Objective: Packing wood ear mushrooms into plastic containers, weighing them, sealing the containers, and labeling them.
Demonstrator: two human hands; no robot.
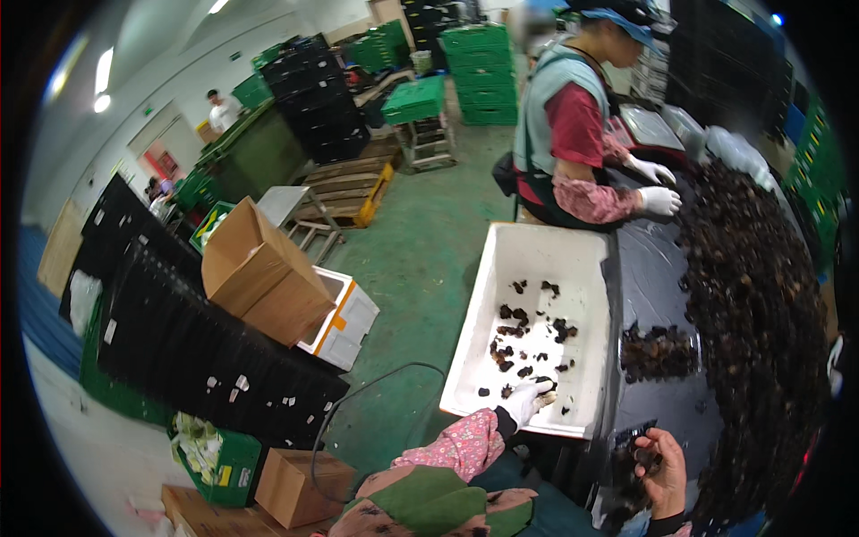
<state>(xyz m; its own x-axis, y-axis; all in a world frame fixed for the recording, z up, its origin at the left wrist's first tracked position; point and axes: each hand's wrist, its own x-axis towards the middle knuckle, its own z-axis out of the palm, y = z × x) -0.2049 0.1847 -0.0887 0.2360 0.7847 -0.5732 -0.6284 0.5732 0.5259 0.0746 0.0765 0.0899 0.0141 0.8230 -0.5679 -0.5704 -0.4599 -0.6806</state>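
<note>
- The bare right hand point(664, 465) had its thumb and fingers curled round a dark, crinkled piece point(648, 456), next to a clear packet point(617, 508) of similar pieces. A loosened pinch could have dropped it; the packet's thin film looked liable to fold or snag.
- The left hand point(530, 400), in a white glove, reached over the near end of the white bin point(550, 243) with its fingers partly bent. A dark bit lay at the fingertips; whether it was gripped, I could not tell.
- The loose dark pieces point(508, 351) lay scattered across the bin floor. Bare floor between them gave the fingers room, but the raised walls could have caught the wrist or sleeve on a low sideways sweep.
- Right of the bin, a filled batch point(660, 355) of dark pieces sat on the dark table point(649, 259). A wide swing of the right arm could have knocked it.
- Beyond it rose the long dark heap point(752, 313), hemming in the right side; disturbed, its edge might have spilled over the batch.
- To the left, the green floor point(420, 295) lay open, though a cable point(412, 363) looped there and could have caught a foot.
- At the far end, a co-worker's gloved hands point(660, 200) limited reach along the table.
</note>
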